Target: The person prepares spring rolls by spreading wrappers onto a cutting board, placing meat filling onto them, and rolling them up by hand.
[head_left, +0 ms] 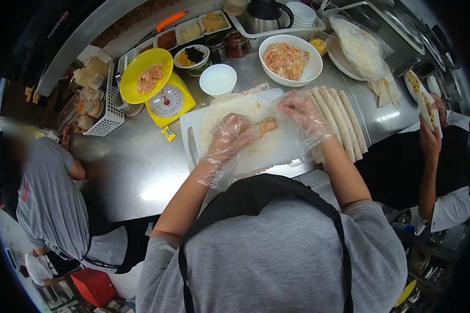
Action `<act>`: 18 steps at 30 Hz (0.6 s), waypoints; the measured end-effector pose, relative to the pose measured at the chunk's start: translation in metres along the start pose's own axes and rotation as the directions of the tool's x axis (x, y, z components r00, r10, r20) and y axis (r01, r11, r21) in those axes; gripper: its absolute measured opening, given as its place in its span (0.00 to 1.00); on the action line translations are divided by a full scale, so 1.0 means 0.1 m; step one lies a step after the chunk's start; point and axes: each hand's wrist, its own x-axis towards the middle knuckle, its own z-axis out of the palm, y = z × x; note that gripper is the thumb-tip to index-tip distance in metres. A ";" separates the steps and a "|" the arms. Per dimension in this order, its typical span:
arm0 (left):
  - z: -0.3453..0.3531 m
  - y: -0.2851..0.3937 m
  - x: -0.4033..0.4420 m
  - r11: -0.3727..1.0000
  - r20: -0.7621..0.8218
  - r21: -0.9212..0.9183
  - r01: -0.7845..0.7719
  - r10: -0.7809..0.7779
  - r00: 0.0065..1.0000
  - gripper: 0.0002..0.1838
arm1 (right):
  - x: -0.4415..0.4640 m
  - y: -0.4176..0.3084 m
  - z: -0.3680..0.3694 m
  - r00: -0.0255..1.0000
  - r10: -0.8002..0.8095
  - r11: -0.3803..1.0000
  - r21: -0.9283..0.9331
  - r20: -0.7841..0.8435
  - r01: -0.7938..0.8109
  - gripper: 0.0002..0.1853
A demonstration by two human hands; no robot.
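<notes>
On a white cutting board point(189, 142) lies a thin pale wrapper point(256, 108), with a short strip of orange-pink minced filling point(268, 125) on it. My left hand point(232, 136), in a clear plastic glove, curls around the left end of the strip, thumb and fingers on either side of it. My right hand point(304, 112), also gloved, is raised off the strip's right end with its fingertips pinched together; anything between them is too small to make out. Several long pale rolls point(344, 119) lie side by side just right of this hand.
Behind the board stand a small white bowl point(218, 79), a large bowl of filling point(287, 60) and a yellow scale point(173, 103) carrying a yellow plate point(161, 60). A small yellow packet point(168, 133) lies left. Co-workers stand at both sides; one holds trays point(428, 109).
</notes>
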 end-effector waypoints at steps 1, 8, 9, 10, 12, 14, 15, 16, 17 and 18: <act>-0.01 -0.05 0.03 0.994 0.107 0.107 0.025 -0.037 0.994 0.14 | 0.00 0.00 0.01 0.989 -0.090 0.981 -0.161 0.121 0.109 0.06; 0.16 -0.28 0.02 0.975 0.263 0.223 -0.002 -0.059 0.963 0.19 | -0.16 0.09 0.14 0.938 0.044 0.935 -0.345 0.343 0.082 0.09; 0.15 -0.22 0.03 0.975 0.263 0.224 -0.003 -0.057 0.963 0.19 | -0.17 0.02 0.14 0.939 0.044 0.935 -0.346 0.342 0.083 0.09; 0.17 -0.13 0.06 0.962 0.110 0.271 -0.024 -0.006 0.994 0.22 | -0.19 -0.07 0.17 0.958 -0.094 0.896 -0.396 0.271 0.200 0.11; 0.20 -0.07 0.06 0.947 -0.041 0.317 -0.042 0.058 0.997 0.25 | -0.18 -0.09 0.21 0.951 -0.236 0.835 -0.458 0.202 0.304 0.13; 0.27 -0.12 0.06 0.957 0.215 0.259 0.133 -0.191 0.958 0.34 | -0.14 0.05 0.25 0.916 -0.180 0.796 -0.494 0.359 0.350 0.16; 0.35 -0.20 0.06 0.963 0.222 0.249 0.105 -0.162 0.962 0.34 | -0.13 0.11 0.26 0.922 -0.181 0.784 -0.516 0.341 0.345 0.16; 0.43 -0.32 0.04 0.930 0.273 0.324 0.176 -0.270 0.923 0.37 | -0.16 0.18 0.30 0.932 -0.149 0.846 -0.446 0.330 0.293 0.18; 0.47 -0.37 0.04 0.885 0.317 0.403 0.232 -0.373 0.872 0.39 | -0.19 0.27 0.33 0.942 -0.118 0.898 -0.371 0.315 0.237 0.20; 0.47 -0.36 0.09 0.900 0.334 0.390 0.194 -0.335 0.881 0.39 | -0.22 0.37 0.31 0.958 -0.101 0.932 -0.312 0.267 0.185 0.18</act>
